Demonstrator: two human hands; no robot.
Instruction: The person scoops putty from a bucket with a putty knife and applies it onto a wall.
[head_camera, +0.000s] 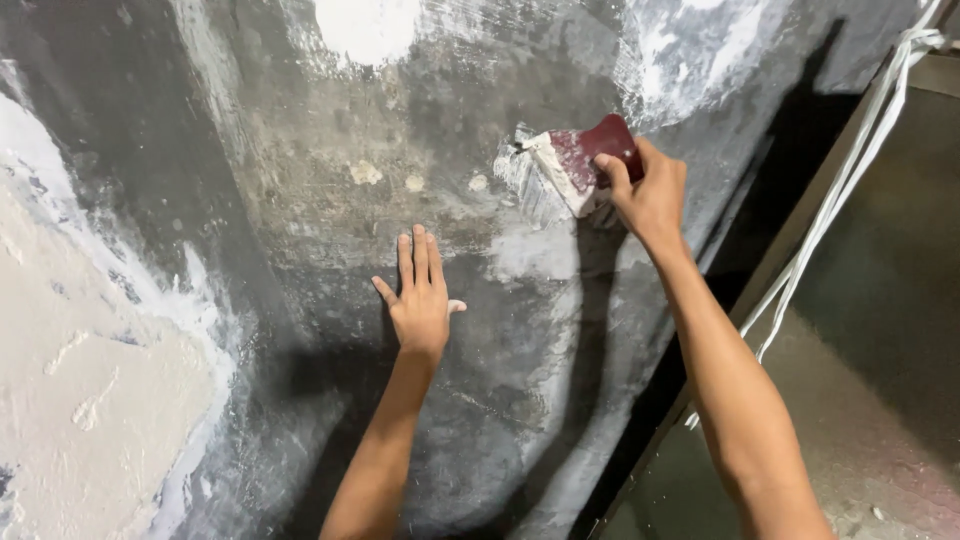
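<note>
The scraper (590, 160), a broad blade with a dark red handle and a coat of white filler on its edge, lies tilted against the grey wall (300, 150) near the top middle of the view, its blade pressed into a fresh pale smear. The right hand (650, 195) holds it from the right, fingers (612, 170) curled over the handle and closed tight on it, the wrist bent back and the forearm reaching up and to the left from the lower right corner. By the look of it the step in hand is spreading filler across a bare, stained patch of wall; the next stroke would seem to call for steady pressure and a shallow blade angle, so that the filler feathers out rather than ridges. The left hand (420, 300) rests flat on the wall below and to the left of the scraper, well apart from it, fingers straight and close together with the thumb out to the side, holding nothing, its arm rising straight from the bottom edge. A thick white patch of plaster (80, 400) covers the wall at far left. At right, white cords (850, 170) hang along a dark frame (780, 260).
</note>
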